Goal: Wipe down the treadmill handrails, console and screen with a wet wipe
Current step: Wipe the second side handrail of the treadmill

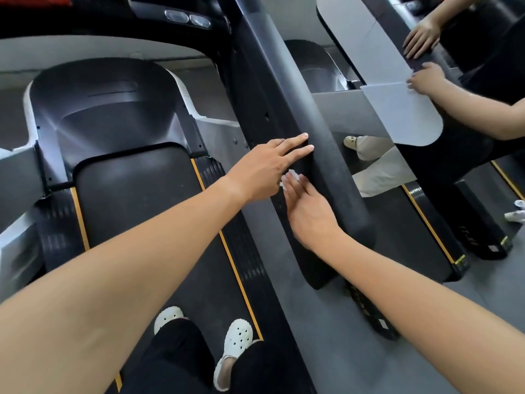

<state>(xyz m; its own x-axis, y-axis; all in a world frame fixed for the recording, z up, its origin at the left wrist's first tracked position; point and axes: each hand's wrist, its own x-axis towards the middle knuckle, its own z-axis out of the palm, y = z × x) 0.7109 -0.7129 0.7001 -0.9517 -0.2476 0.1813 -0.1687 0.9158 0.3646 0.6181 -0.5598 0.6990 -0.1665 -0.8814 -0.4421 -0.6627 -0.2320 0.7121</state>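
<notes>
Progress: centre frame, our flat right hand [309, 211] presses wipe [292, 175] on rail [326, 155]; left hand [264, 166], fingers [295, 138] straight, touches it. Rest, we judge, pending.

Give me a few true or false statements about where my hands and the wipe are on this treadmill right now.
1. The left hand lays straight fingers on the handrail. True.
2. The right hand presses the wet wipe on the screen. False: it presses it against the handrail's side.
3. The wearer's shoes are black. False: they are white.
4. A second person's hand shows at upper right. True.
</notes>
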